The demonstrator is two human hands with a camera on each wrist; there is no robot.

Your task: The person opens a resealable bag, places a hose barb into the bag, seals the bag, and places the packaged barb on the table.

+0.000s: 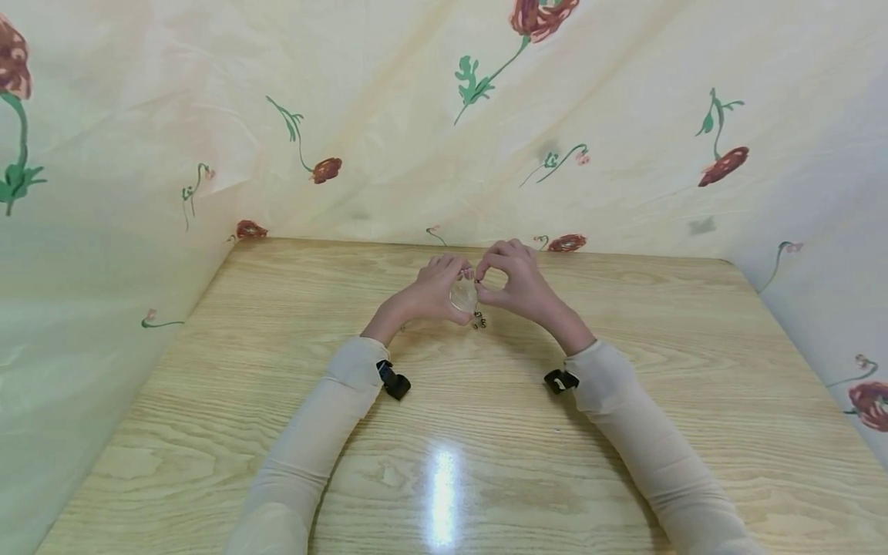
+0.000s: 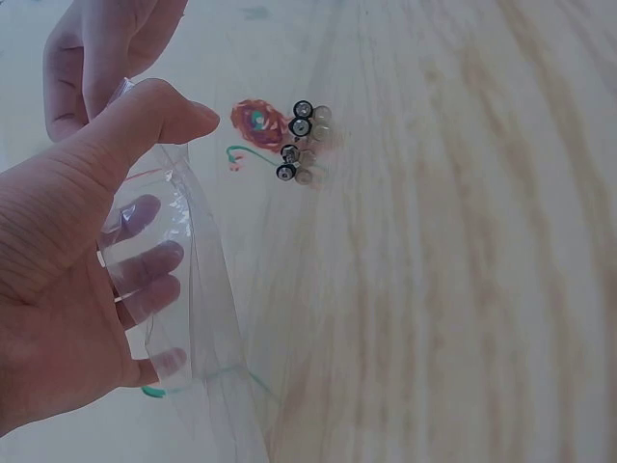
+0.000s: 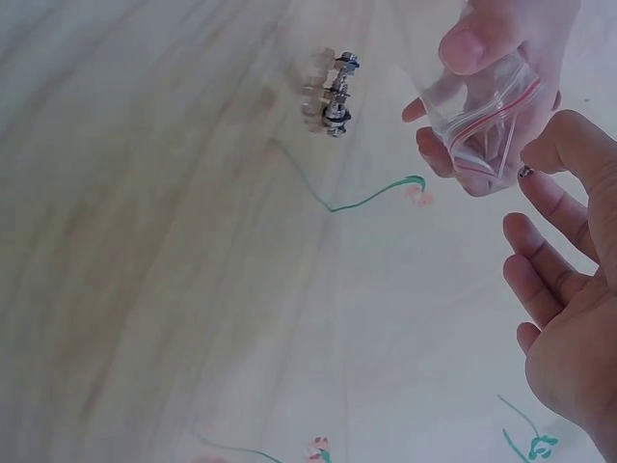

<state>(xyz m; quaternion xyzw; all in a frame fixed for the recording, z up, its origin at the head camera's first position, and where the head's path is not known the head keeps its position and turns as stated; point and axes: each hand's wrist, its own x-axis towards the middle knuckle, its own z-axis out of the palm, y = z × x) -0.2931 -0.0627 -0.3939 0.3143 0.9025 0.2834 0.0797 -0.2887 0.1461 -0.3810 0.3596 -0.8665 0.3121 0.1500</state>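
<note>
My left hand [image 1: 432,294] holds a clear zip-lock plastic bag [image 2: 207,309]. In the left wrist view the thumb lies across the top of the bag, and several fingers show through the film. A red line [image 3: 496,118] runs along the bag's mouth in the right wrist view. Close beside that mouth, my right hand [image 1: 519,284] pinches a tiny shiny metal piece [image 3: 525,172] between thumb and index finger; its other fingers are loosely bent. Small metal fittings with black rings [image 2: 297,140] stand on the table near the hands, also seen as silvery fittings [image 3: 337,95] from the right wrist.
The wood-grain table [image 1: 444,408] reaches back to a flower-printed sheet [image 1: 388,139] hanging behind it and along both sides. Black straps [image 1: 394,380] sit on both wrists over light sleeves. A bright light reflection lies on the near tabletop.
</note>
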